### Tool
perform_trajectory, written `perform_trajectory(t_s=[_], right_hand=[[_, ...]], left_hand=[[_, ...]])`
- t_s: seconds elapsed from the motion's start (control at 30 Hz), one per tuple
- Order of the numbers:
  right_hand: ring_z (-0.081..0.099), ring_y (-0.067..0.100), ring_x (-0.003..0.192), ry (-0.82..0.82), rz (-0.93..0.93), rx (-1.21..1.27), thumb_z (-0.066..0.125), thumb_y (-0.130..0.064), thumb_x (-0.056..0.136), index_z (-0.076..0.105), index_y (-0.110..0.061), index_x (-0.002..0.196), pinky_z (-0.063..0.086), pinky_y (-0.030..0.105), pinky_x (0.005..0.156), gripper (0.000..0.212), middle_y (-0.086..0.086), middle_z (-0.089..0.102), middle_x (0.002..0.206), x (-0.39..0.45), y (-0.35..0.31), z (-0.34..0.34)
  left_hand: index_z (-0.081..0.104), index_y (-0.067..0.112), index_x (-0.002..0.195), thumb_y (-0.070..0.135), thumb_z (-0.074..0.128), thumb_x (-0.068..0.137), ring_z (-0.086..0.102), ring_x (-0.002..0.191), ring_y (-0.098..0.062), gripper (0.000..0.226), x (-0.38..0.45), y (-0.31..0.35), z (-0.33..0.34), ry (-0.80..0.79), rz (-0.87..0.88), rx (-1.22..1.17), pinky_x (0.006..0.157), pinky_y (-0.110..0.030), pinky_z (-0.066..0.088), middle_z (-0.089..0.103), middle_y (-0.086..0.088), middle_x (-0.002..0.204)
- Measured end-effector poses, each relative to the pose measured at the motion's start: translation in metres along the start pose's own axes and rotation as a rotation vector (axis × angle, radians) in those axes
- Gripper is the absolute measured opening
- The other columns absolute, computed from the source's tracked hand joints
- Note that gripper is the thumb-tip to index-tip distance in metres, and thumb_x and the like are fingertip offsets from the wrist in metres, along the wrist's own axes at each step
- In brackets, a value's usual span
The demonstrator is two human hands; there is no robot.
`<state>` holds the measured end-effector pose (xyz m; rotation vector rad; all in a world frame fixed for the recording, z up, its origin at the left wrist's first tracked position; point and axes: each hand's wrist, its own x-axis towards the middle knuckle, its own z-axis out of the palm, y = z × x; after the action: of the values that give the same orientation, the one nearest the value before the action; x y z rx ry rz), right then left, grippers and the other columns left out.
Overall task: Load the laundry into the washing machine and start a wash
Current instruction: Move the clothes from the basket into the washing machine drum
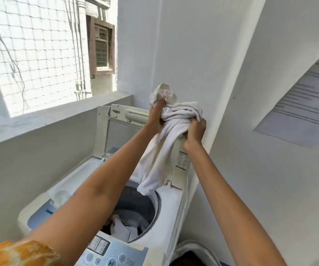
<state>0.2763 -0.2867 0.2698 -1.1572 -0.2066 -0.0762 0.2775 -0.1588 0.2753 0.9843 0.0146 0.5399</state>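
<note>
A white garment (162, 148) hangs bunched above the open drum (145, 206) of a white top-loading washing machine (172, 208). My left hand (155, 117) grips the garment's upper bunch. My right hand (196, 131) grips its folds a little lower on the right side. The garment's loose end dangles down to the drum's rim. Inside the drum lie clothes (123, 228), white and dark. The machine's lid (129, 114) stands raised at the back, partly hidden by the garment. The control panel (108, 254) with its buttons sits at the near edge.
A low wall with a ledge (55, 120) and a netted opening runs along the left of the machine. A white wall corner (212, 93) stands close on the right. A white basket's rim (193, 248) shows at the bottom right, beside the machine.
</note>
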Motion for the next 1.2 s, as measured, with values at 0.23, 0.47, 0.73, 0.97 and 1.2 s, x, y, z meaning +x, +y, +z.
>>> perform_trajectory(t_s=[0.23, 0.47, 0.73, 0.97, 1.2], right_hand=[[0.058, 0.030, 0.110, -0.422, 0.230, -0.532, 0.057, -0.019, 0.092, 0.041, -0.011, 0.133, 0.057, 0.035, 0.075, 0.045, 0.012, 0.056, 0.123, -0.037, 0.109, 0.015], [0.048, 0.003, 0.115, -1.033, 0.145, -0.681, 0.072, -0.018, 0.083, 0.024, -0.031, 0.140, 0.049, 0.014, 0.087, 0.076, -0.010, 0.041, 0.131, -0.061, 0.184, 0.010], [0.059, 0.023, 0.064, -0.146, 0.216, -0.738, 0.043, 0.005, 0.086, 0.067, -0.002, 0.099, 0.048, 0.017, 0.050, 0.028, 0.016, 0.067, 0.094, -0.047, 0.268, 0.006], [0.059, 0.032, 0.092, -0.256, 0.316, -1.028, 0.046, 0.011, 0.077, 0.068, -0.005, 0.089, 0.046, 0.032, 0.071, 0.030, 0.020, 0.063, 0.104, -0.072, 0.344, -0.021], [0.042, 0.033, 0.129, -1.388, 0.681, -1.511, 0.059, -0.018, 0.089, 0.048, -0.005, 0.135, 0.040, 0.030, 0.097, 0.049, 0.015, 0.041, 0.128, -0.133, 0.413, -0.033]], left_hand=[[0.055, 0.008, 0.123, 0.026, 0.053, 0.096, 0.057, 0.097, -0.021, 0.032, -0.030, 0.023, -0.116, 0.093, -0.080, 0.475, 0.086, -0.034, 0.047, 0.060, -0.011, 0.109], [0.049, 0.012, 0.132, 0.016, 0.060, 0.093, 0.056, 0.107, -0.012, 0.041, -0.074, -0.019, -0.199, -0.096, -0.398, 0.792, 0.097, -0.026, 0.044, 0.058, -0.004, 0.121], [0.061, 0.005, 0.117, 0.014, 0.063, 0.089, 0.062, 0.102, -0.011, 0.030, -0.069, -0.069, -0.288, 0.058, -0.443, 1.221, 0.082, -0.026, 0.049, 0.062, -0.009, 0.115], [0.054, 0.015, 0.122, 0.017, 0.048, 0.093, 0.041, 0.120, -0.033, 0.030, -0.084, -0.119, -0.370, 0.174, -0.515, 1.896, 0.087, -0.043, 0.046, 0.040, -0.015, 0.129], [0.031, 0.007, 0.143, 0.017, 0.062, 0.088, 0.040, 0.130, -0.036, 0.063, -0.108, -0.192, -0.393, -0.248, -1.116, 1.535, 0.105, -0.041, 0.040, 0.028, -0.021, 0.147]])
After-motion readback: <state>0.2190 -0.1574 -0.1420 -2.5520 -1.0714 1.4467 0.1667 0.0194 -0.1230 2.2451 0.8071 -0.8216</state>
